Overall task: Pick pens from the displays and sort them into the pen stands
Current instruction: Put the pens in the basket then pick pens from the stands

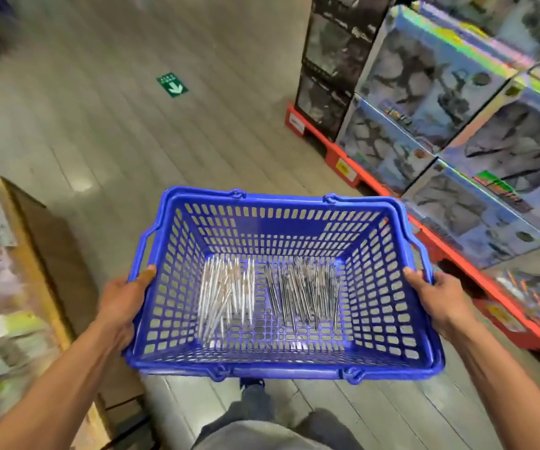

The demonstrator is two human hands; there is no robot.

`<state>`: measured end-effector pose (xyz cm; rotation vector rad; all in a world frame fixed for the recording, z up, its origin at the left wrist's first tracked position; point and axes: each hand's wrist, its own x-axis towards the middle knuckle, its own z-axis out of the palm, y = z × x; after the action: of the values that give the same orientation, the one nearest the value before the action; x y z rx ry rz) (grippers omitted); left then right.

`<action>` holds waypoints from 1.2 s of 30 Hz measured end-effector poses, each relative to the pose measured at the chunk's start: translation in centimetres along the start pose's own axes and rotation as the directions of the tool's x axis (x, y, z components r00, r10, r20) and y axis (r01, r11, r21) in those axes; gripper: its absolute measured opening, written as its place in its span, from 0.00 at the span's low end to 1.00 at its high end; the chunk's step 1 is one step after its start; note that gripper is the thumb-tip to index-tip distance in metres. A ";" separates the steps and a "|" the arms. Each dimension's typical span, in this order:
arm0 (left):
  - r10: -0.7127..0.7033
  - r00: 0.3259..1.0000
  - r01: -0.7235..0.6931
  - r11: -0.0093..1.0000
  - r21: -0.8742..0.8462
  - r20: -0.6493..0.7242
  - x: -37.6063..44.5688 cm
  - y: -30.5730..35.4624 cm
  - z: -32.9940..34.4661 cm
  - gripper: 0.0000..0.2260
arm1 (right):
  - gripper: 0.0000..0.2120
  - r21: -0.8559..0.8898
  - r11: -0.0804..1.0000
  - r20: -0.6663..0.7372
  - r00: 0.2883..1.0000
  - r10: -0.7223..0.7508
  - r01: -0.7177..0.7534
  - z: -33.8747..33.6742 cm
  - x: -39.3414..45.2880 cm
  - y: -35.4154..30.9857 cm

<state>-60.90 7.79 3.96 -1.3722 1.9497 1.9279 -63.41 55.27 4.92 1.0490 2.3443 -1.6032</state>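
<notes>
The person carries a blue plastic shopping basket (388, 297) in front of the body, above a grey plank floor (106, 118), in what looks like a shop aisle. The left hand (121, 303) grips the left rim of the basket, with the thumb lying over the edge and the fingers hidden under it; the right hand (437, 297) grips the right rim in the same way. Both handles of the basket are folded down along the rim. On the bottom of the basket lie two separate groups of pens: a pile of silver pens (226, 290) on the left and a pile of dark pens (304, 290) on the right, with a bare strip of the bottom between them. No pen stand is visible in this view, so the step in hand seems to be the transport of the collected pens toward the place of sorting. To do this well, the basket should be kept level and without shaking, so that the two piles do not roll together and mix. On the right, stacked toy boxes (424, 76) stand on a red pallet (343, 164), and the basket passes near them, so some room on this side would be wise. On the near left a shelf with goods (5, 319) is blurred, and a green arrow sticker (172, 85) marks the far floor.
</notes>
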 end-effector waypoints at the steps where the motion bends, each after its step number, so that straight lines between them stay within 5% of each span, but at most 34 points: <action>1: -0.007 1.000 0.006 1.000 -0.021 -0.025 1.0 0.3 -0.9 0.10 | 0.09 -0.012 1.000 0.020 1.000 -0.012 0.012 1.9 0.8 -1.2; 17: -0.137 0.907 0.070 0.982 -0.177 -0.397 13.9 6.6 -5.1 0.12 | 0.12 -0.163 0.974 0.414 0.907 -0.075 0.155 25.8 15.8 -20.6; 36: -0.244 0.875 0.057 0.909 -0.413 -0.418 34.3 22.4 -8.8 0.12 | 0.11 -0.200 0.950 0.589 0.804 -0.080 0.241 53.8 25.9 -43.9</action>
<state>-90.62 -21.67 2.06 -2.2015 1.5756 2.1378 -123.97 12.62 3.98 0.2470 2.1636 -1.3432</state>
